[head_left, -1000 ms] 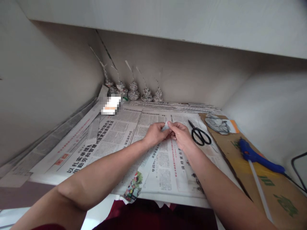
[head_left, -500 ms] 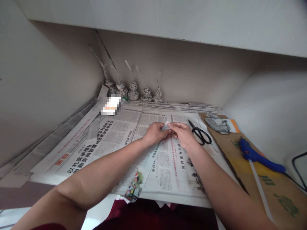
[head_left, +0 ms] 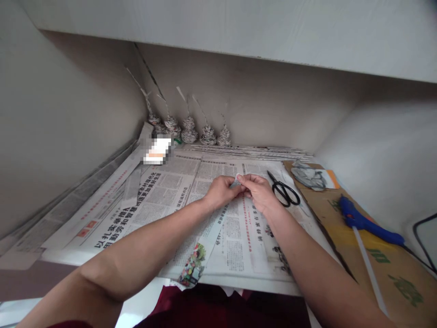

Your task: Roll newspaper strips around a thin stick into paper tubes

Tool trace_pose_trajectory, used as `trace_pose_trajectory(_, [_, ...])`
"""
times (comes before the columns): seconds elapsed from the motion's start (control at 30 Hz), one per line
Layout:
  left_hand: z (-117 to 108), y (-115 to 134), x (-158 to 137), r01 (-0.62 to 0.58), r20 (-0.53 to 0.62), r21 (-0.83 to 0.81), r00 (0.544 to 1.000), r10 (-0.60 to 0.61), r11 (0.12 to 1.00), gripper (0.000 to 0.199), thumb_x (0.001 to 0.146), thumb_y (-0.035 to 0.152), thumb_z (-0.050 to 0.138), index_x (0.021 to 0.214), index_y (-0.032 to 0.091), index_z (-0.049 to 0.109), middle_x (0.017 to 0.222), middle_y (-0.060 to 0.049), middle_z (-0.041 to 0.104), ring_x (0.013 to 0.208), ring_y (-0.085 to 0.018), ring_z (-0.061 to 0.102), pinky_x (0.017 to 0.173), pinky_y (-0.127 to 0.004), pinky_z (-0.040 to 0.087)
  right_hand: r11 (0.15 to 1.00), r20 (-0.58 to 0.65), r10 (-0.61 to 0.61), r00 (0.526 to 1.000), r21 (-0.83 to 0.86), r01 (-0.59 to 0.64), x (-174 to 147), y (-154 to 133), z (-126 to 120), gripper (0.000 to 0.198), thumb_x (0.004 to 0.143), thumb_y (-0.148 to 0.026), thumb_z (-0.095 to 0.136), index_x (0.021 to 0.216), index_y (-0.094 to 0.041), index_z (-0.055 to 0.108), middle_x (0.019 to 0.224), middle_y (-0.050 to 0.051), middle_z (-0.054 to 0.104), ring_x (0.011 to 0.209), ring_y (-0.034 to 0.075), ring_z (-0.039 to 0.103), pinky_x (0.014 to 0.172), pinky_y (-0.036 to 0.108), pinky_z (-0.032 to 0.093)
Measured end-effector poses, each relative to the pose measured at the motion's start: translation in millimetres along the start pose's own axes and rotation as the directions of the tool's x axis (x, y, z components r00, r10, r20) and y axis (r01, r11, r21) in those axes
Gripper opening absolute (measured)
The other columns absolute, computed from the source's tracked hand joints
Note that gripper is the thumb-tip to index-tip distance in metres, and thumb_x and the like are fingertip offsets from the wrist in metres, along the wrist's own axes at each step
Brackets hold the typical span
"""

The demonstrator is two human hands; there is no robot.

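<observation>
**Left hand [head_left: 221,191] and right hand [head_left: 258,190] pinch a newspaper strip [head_left: 210,236]**

At the frame's centre, fingertips nearly meet, clamped on the strip's upper end; it slants to lower centre. Newspaper sheets [head_left: 167,187] spread beneath, black scissors [head_left: 286,193] right of centre. Woven paper forms [head_left: 189,130] line the pale back wall [head_left: 273,107], upper left.

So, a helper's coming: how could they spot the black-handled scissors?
Find the newspaper-covered table, then the brown cardboard at right. Between it and the bare right hand lie the black scissors; their looped handles distinguish them from the blue glue gun.
</observation>
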State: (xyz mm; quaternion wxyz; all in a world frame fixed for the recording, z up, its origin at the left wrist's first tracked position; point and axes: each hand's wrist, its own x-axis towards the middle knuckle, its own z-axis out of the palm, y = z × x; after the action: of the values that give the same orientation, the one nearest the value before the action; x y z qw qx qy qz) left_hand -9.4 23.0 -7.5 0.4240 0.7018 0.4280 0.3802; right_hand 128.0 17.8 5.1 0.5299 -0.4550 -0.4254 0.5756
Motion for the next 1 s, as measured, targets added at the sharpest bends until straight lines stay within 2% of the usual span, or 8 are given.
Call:
trace_pose_trajectory(0.17, [2.0,1.1,1.5,0.170,0.063,-0.243,0.985,-0.159,0.955,0.036,0.071,0.046,0.064,0.071,0.010,0.062,0.063,-0.005,0.063,0.051,-0.011,0.058,0.046,-0.020,0.045,0.997,0.045,-0.051,0.998,-0.052,0.054,-0.9,-1.8,-2.0,0.034,0.061,-0.043,0.076,0.061,-0.017,0.054,0.047,-0.003,0.056,0.037,0.012,0.053,0.039,0.025,0.044])
trace_pose_trajectory(0.33, [3.1,4.5,2.5,0.210,0.101,-0.418,0.978,-0.184,0.884,0.033,0.064,0.040,0.072,0.066,0.009,0.060,0.062,-0.005,0.062,0.056,-0.013,0.061,0.052,-0.024,0.052,0.986,0.005,-0.110,0.994,-0.121,0.110,-1.2,-4.1,-2.0,0.033,0.063,-0.044,0.075,0.062,-0.017,0.055,0.046,-0.003,0.054,0.036,0.009,0.049,0.035,0.021,0.036])
trace_pose_trajectory(0.43, [2.4,2.3,3.0,0.209,0.126,-0.416,0.977,-0.172,0.885,0.032,0.065,0.040,0.072,0.066,0.010,0.061,0.063,-0.004,0.063,0.056,-0.012,0.060,0.052,-0.023,0.052,0.985,-0.022,-0.111,0.994,-0.138,0.107,-0.1,-2.4,-1.1,0.032,0.063,-0.043,0.074,0.062,-0.017,0.056,0.045,-0.003,0.054,0.035,0.009,0.046,0.035,0.021,0.035])
trace_pose_trajectory(0.57, [1.0,-1.8,3.9,0.189,0.086,-0.338,0.982,-0.169,0.922,0.032,0.066,0.041,0.071,0.064,0.011,0.061,0.061,-0.005,0.063,0.052,-0.010,0.058,0.049,-0.022,0.050,0.985,-0.011,-0.115,0.993,-0.134,0.112,1.2,-0.1,-0.8,0.031,0.066,-0.045,0.072,0.063,-0.018,0.056,0.045,-0.003,0.054,0.036,0.010,0.048,0.038,0.023,0.037])
trace_pose_trajectory(0.73, [-0.2,-2.6,4.3,0.193,0.066,-0.364,0.981,-0.182,0.911,0.033,0.065,0.042,0.071,0.066,0.010,0.062,0.061,-0.004,0.063,0.053,-0.010,0.058,0.050,-0.021,0.050,0.959,-0.009,-0.144,0.989,-0.247,0.138,1.1,-3.5,-4.1,0.029,0.066,-0.044,0.072,0.069,-0.017,0.062,0.051,-0.003,0.057,0.038,0.007,0.044,0.037,0.021,0.029])
trace_pose_trajectory(0.83, [-0.6,-3.3,4.5,0.191,0.057,-0.334,0.982,-0.182,0.923,0.031,0.067,0.041,0.070,0.066,0.011,0.062,0.061,-0.004,0.063,0.052,-0.010,0.058,0.049,-0.021,0.049,0.949,0.022,-0.139,0.990,-0.284,0.140,1.5,-2.7,-6.2,0.028,0.064,-0.043,0.073,0.069,-0.017,0.063,0.056,-0.002,0.061,0.040,0.008,0.045,0.040,0.022,0.031])
trace_pose_trajectory(1.0, [-1.0,-4.1,5.5,0.178,0.050,-0.259,0.984,-0.170,0.949,0.031,0.066,0.043,0.069,0.063,0.012,0.061,0.061,-0.003,0.063,0.050,-0.009,0.057,0.049,-0.020,0.049,0.942,0.027,-0.153,0.988,-0.299,0.154,2.5,1.1,-5.7,0.030,0.067,-0.045,0.069,0.064,-0.017,0.060,0.050,-0.002,0.058,0.041,0.009,0.045,0.041,0.022,0.033])
